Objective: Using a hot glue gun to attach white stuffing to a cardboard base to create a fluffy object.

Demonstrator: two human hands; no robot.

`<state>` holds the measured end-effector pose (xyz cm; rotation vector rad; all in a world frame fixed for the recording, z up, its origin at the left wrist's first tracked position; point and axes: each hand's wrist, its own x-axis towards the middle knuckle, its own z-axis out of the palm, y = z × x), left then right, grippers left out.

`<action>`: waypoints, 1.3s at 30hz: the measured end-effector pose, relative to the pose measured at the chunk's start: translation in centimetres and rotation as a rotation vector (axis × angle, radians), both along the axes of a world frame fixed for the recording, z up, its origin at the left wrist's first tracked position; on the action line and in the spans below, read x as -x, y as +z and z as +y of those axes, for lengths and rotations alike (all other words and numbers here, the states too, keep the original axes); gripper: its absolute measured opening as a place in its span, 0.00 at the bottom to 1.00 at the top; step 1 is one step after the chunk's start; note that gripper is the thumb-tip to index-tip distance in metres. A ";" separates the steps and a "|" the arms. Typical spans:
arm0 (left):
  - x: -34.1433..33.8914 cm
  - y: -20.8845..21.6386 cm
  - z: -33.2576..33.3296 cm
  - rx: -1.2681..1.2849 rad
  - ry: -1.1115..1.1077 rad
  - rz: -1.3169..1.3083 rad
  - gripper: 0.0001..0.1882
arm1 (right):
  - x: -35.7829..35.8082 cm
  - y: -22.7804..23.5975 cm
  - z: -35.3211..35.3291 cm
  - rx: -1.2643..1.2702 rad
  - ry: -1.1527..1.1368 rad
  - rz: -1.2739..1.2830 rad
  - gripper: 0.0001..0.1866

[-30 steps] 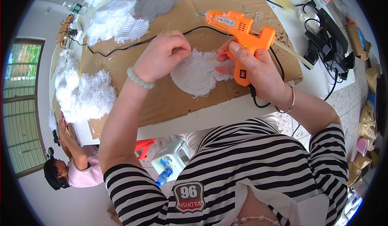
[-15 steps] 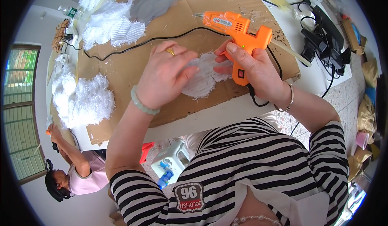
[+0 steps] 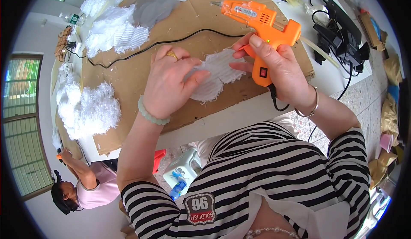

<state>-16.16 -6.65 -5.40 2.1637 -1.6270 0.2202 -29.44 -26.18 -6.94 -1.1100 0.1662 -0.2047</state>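
Observation:
My right hand (image 3: 280,65) is wrapped round the handle of an orange hot glue gun (image 3: 261,18), its nozzle pointing to the far left. A pale glue stick (image 3: 319,50) sticks out of the gun's back end. Below the gun a piece of white fringed, ribbed fabric (image 3: 220,70) lies flat on the cardboard sheet (image 3: 184,14). Over the fabric's left end is my left hand (image 3: 171,74), fingers loosely bent and thumb apart from them. Whether its fingertips touch the fabric is partly hidden.
White fluffy fabric pieces (image 3: 100,108) lie on the left, with more ribbed ones (image 3: 115,31) farther back. A black cord (image 3: 171,40) crosses the cardboard. Black devices with cables (image 3: 338,35) stand at right. Another person (image 3: 96,183) works at far left.
My right hand has raised the glue gun slightly away and to the right, uncovering more of the fabric. My left hand has stayed nearly in place.

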 end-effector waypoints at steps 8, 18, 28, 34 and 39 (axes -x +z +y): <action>-0.4 -1.8 -3.1 0.052 0.052 -0.005 0.06 | 0.4 -1.0 -0.2 -0.073 -0.029 0.059 0.16; -0.1 -2.2 -3.2 0.029 -0.050 0.031 0.02 | 0.2 -0.8 -0.3 -0.076 -0.024 0.097 0.16; 0.6 -2.2 -3.1 0.056 -0.045 0.083 0.12 | 0.1 -1.1 -0.3 -0.051 -0.025 0.110 0.16; 0.8 -2.0 -4.1 -0.040 -0.033 0.067 0.12 | 0.1 -0.9 -0.3 -0.100 -0.050 0.110 0.17; 1.4 -1.8 -3.7 -0.006 -0.062 -0.004 0.11 | 0.1 -1.0 -0.4 -0.110 -0.042 0.124 0.16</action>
